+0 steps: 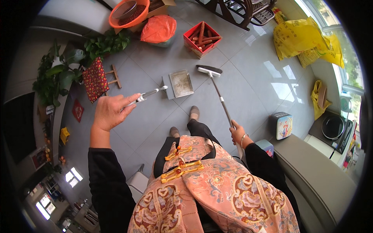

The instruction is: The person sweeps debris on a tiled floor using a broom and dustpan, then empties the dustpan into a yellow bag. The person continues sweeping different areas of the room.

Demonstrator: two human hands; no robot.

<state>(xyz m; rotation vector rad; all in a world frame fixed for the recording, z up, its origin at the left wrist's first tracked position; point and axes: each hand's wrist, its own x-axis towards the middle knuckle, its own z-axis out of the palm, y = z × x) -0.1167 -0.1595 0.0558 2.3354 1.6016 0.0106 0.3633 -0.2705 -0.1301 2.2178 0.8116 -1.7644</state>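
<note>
My left hand (112, 112) grips the handle of a long-handled dustpan (181, 84), its thumb and forefinger along the shaft. The dustpan's grey tray faces up on the tiled floor, its inside stained brownish. In my right hand (239, 134) is the metal shaft of a broom (221, 100), held partway along its length. The broom's head (209, 70), white with dark bristles, rests on the floor to the right of the dustpan, apart from it. Both my feet stand just below these tools.
A red box of corn cobs (202, 39) stands ahead, left of a dark rocking chair (247, 11). Left are a red-covered bag (159, 29), an orange basin (142, 13), a stool with a patterned cover (96, 80) and potted plants (62, 68). Yellow sacks (300, 38) sit right, beyond a bench (309, 163).
</note>
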